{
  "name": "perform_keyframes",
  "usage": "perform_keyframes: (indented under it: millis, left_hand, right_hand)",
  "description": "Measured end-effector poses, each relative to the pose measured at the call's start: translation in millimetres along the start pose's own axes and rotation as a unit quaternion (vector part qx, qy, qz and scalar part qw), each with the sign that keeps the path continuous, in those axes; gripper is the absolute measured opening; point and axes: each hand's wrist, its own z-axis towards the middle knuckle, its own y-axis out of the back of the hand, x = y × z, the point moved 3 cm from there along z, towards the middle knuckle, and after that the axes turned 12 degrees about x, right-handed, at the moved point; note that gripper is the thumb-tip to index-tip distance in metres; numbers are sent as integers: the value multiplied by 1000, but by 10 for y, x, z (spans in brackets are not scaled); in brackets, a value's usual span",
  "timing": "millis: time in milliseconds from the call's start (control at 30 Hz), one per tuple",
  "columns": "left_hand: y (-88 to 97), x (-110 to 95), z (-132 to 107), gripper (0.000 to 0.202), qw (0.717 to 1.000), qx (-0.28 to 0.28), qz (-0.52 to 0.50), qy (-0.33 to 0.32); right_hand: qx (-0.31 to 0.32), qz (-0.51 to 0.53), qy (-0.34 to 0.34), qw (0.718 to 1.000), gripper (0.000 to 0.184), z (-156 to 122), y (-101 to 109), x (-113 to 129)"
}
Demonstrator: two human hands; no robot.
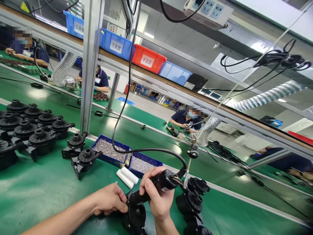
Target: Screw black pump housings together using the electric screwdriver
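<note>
My right hand (161, 202) is wrapped round a black corded electric screwdriver (167, 179), which is tilted with its front end down at a black plastic pump (137, 215). The bit's tip is hidden. My left hand (111, 199) pinches the left edge of this pump, close to the screwdriver's front end. The lower part of the pump runs out of the picture. Beyond my hands lie two white cylinders (127, 177), a blue bin of long metal screws (110, 149) and a blue bin of small metal parts (143, 164).
Several black pumps (40, 137) stand at left, more black pumps (193, 200) at right. The screwdriver's cable (151, 149) loops over the green bench (56, 192). A metal post (91, 65) rises behind, under a shelf holding a red bin (148, 58). Co-workers sit across the bench.
</note>
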Motion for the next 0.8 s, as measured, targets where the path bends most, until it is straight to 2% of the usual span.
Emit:
perform_keyframes:
  millis: [133, 233, 333, 433, 500, 600, 633, 700, 800]
  left_hand:
    - [-12, 96, 78, 54, 1000, -10, -9, -1]
    - [-24, 146, 110, 62, 999, -42, 0, -11]
    - [-48, 160, 118, 59, 997, -71, 13, -14]
    - [-80, 136, 105, 50, 997, -72, 16, -7]
    - [-95, 109, 91, 46, 997, -70, 11, -8]
    - [-107, 91, 78, 45, 997, -72, -11, -10]
    - [-111, 95, 78, 45, 997, -72, -18, -10]
    - [-119, 106, 87, 44, 997, -70, -27, -17]
    - [-131, 125, 102, 45, 996, -74, -48, -30]
  right_hand:
    - [35, -26, 8, 999, 30, 28, 12, -76]
    - [66, -36, 7, 997, 28, 34, 41, -112]
    - [120, -5, 16, 993, 29, 16, 56, -120]
    - [200, 35, 41, 978, 32, -19, 18, -119]
    - [163, 2, 41, 986, 26, -25, 7, -124]
    - [19, -144, 49, 988, 15, -17, 11, -86]
    - [0, -179, 57, 982, 14, -12, 1, -65]
    - [47, -163, 70, 983, 21, 4, -35, -49]
    - [179, 1, 36, 983, 36, -2, -60, -110]
